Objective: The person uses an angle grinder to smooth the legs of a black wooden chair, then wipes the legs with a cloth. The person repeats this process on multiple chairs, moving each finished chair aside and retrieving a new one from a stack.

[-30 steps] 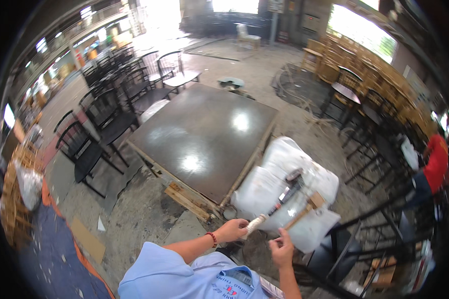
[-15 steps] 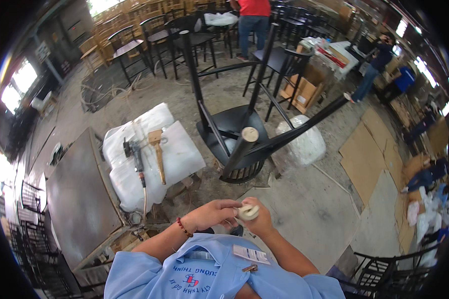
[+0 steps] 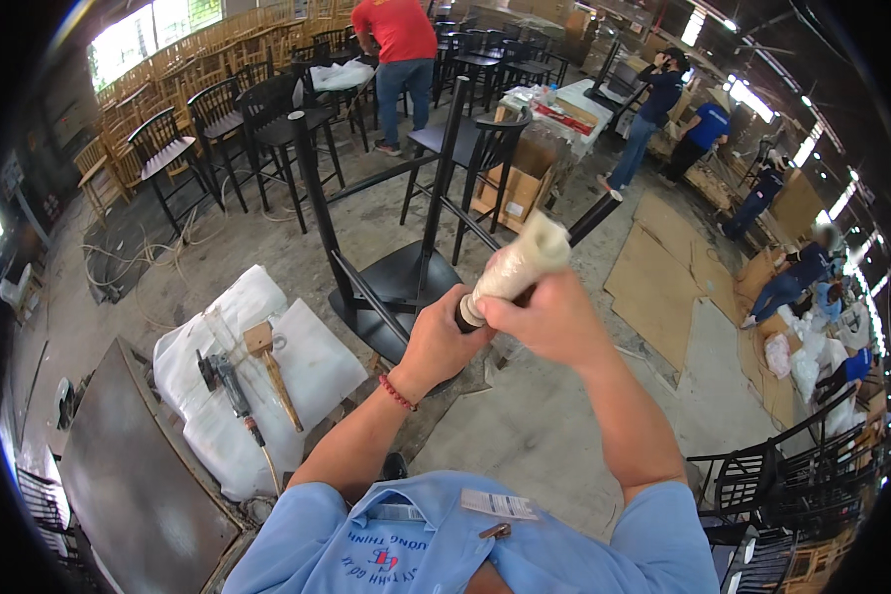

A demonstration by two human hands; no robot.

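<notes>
A black chair (image 3: 391,280) lies upside down in front of me, its legs pointing up. My left hand (image 3: 445,337), a red bead bracelet at its wrist, is closed around the end of the nearest leg; the fingers mostly hide that leg. Beside it my right hand (image 3: 554,317) grips a roll of clear plastic film (image 3: 520,262), held at a slant with one hollow end facing up and away. The roll's near end meets the left hand's fingers. Whether film is stuck to the leg, I cannot tell.
On a white-wrapped bundle (image 3: 317,361) at left lie a corded power tool (image 3: 230,386) and a wooden-handled brush (image 3: 272,371). A dark metal-topped table (image 3: 134,465) stands beside it. Cardboard sheets (image 3: 653,282) cover floor at right. Chairs and several people are farther back.
Both hands have moved up and away from my body to the nearest chair leg. The left hand has closed around the leg's end; the right hand carries the film roll. The view has shifted right.
</notes>
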